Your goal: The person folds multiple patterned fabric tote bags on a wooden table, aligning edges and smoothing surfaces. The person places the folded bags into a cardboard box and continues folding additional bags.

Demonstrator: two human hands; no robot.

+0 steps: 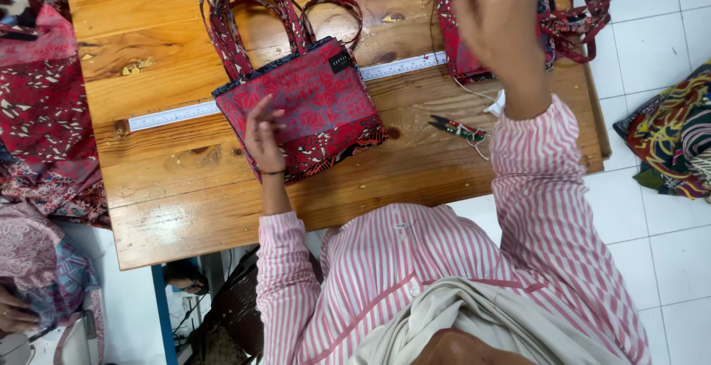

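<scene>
one raised bag [474, 54] half behind right hand [496, 17]

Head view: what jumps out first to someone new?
A stack of red patterned tote bags lies mid-table on the wooden table, across a metal ruler, with the left hand resting on it. The right hand lifts another red bag at the far right; small snips lie below it.

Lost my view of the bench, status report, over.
Left hand flat on red patterned tote bag. Right hand raised, gripping second red bag. Thread snips and steel ruler alongside.
</scene>
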